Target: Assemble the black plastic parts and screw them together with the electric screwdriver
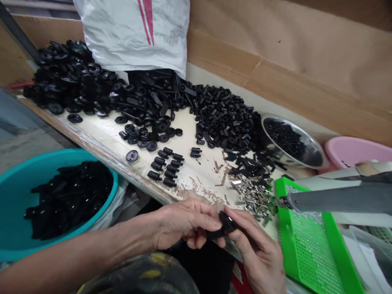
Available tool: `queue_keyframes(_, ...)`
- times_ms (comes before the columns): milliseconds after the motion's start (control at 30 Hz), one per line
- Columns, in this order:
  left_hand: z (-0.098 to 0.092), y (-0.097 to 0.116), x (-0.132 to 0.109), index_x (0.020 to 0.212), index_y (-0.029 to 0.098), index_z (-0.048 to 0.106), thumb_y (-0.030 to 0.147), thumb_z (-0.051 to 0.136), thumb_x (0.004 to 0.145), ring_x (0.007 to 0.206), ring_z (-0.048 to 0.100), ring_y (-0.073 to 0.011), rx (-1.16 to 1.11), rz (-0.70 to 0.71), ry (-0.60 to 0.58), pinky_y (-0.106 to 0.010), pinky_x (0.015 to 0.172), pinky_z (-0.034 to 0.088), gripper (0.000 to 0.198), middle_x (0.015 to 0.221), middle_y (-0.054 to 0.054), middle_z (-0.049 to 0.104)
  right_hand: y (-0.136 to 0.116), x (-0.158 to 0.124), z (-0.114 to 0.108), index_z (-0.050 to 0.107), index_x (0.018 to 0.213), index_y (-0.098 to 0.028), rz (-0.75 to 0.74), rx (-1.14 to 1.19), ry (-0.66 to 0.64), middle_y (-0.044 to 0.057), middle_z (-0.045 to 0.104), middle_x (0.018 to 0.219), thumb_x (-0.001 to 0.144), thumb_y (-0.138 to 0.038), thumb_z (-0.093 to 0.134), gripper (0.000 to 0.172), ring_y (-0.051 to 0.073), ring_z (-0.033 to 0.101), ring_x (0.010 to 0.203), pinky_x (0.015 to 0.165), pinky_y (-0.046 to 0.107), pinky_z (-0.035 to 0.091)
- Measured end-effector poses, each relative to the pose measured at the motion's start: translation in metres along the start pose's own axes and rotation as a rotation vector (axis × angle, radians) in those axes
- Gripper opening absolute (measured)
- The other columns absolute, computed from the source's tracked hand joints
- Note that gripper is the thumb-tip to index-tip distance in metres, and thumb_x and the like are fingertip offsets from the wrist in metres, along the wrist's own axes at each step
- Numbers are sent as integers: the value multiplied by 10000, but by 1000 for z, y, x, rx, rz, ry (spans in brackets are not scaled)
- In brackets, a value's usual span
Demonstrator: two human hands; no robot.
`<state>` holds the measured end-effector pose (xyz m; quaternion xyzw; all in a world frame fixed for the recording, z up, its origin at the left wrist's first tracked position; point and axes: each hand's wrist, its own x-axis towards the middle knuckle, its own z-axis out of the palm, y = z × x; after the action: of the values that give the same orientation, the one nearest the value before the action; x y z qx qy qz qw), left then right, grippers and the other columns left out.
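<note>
My left hand [186,224] and my right hand [254,249] meet over the table's front edge, both pinching a small black plastic part [226,226]. Its shape is mostly hidden by my fingers. Nearest my fingertips lie loose silvery metal pins [254,196] mixed with black pieces. Short black stepped pegs [165,167] stand in rough rows on the worn white tabletop [196,175]. Behind them are a heap of black plastic wheels [70,77] and a mound of black tubular spacers [223,116].
A teal basin [45,192] of black parts sits low on the left. On the right are a steel bowl [290,141] of black pieces, a green perforated tray [309,241], a long grey tool [337,198] and a pink basin [358,151]. A white woven sack [131,32] leans at the back.
</note>
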<state>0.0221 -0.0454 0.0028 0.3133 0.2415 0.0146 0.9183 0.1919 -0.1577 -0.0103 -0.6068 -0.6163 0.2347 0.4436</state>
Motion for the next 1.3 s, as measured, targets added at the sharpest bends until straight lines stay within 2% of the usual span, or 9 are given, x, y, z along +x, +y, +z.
queue_keyframes(67, -1, 1, -3, 833, 121, 664, 271, 681, 710, 430, 448, -34, 25, -27, 30, -152, 407, 281, 195, 724, -40, 670, 0, 1, 0, 648, 1176, -348, 1, 18, -1, -2, 670, 1085, 876, -166, 581, 357, 128, 635, 998, 832, 180, 525)
queue_keyframes(133, -1, 2, -4, 855, 111, 672, 266, 671, 711, 416, 424, -32, 34, -37, 30, -158, 394, 236, 211, 710, -43, 663, 0, 2, 1, 666, 1141, -333, 14, 43, -9, 2, 671, 1046, 871, -175, 588, 322, 123, 638, 975, 812, 162, 523)
queue_keyframes(367, 2, 1, 3, 703, 119, 623, 275, 618, 664, 401, 456, -56, 26, -24, 90, -168, 383, 290, 162, 643, -36, 648, 1, 1, 2, 663, 1118, -335, 129, 158, -22, 12, 636, 988, 876, -237, 588, 272, 127, 653, 868, 662, 146, 532)
queue_keyframes(433, 4, 0, 4, 676, 117, 620, 278, 604, 656, 387, 447, -52, 49, -7, 111, -167, 367, 267, 163, 633, -33, 642, 1, 3, 0, 640, 1169, -351, 114, 128, -68, 16, 638, 1007, 884, -229, 577, 316, 131, 652, 866, 646, 150, 531)
queue_keyframes(533, 5, -1, 5, 639, 123, 600, 268, 593, 647, 367, 438, -47, 118, 38, 163, -162, 350, 245, 145, 609, -20, 629, 0, 7, -5, 637, 1191, -346, 51, 64, -111, 20, 646, 997, 879, -201, 576, 349, 140, 641, 894, 704, 172, 536)
queue_keyframes(633, 4, -2, 7, 649, 125, 597, 264, 587, 658, 369, 443, -44, 173, 68, 188, -153, 350, 247, 139, 612, -18, 627, 0, 10, -8, 661, 1142, -322, 38, 69, -118, 15, 643, 933, 863, -177, 599, 321, 133, 635, 866, 723, 174, 534)
queue_keyframes(767, 1, -6, 9, 665, 119, 606, 277, 591, 664, 375, 439, -43, 133, 70, 180, -152, 357, 266, 159, 613, -18, 615, 1, 8, -4, 691, 1073, -298, 111, 173, -77, 14, 626, 860, 834, -174, 642, 274, 127, 641, 772, 652, 170, 545)
queue_keyframes(1067, 3, 0, 2, 818, 90, 682, 293, 614, 716, 450, 464, -48, 148, 109, 125, -164, 410, 296, 236, 695, -29, 613, 2, 3, 2, 709, 1014, -286, 319, 373, 14, 19, 615, 901, 819, -271, 678, 198, 140, 678, 713, 662, 223, 566)
queue_keyframes(1300, 2, -3, 1, 764, 118, 656, 266, 662, 691, 442, 453, -38, 201, 107, 179, -163, 403, 261, 165, 690, -3, 625, 10, 4, -1, 719, 992, -263, 224, 287, -33, 40, 627, 879, 794, -248, 692, 201, 160, 639, 764, 652, 194, 542)
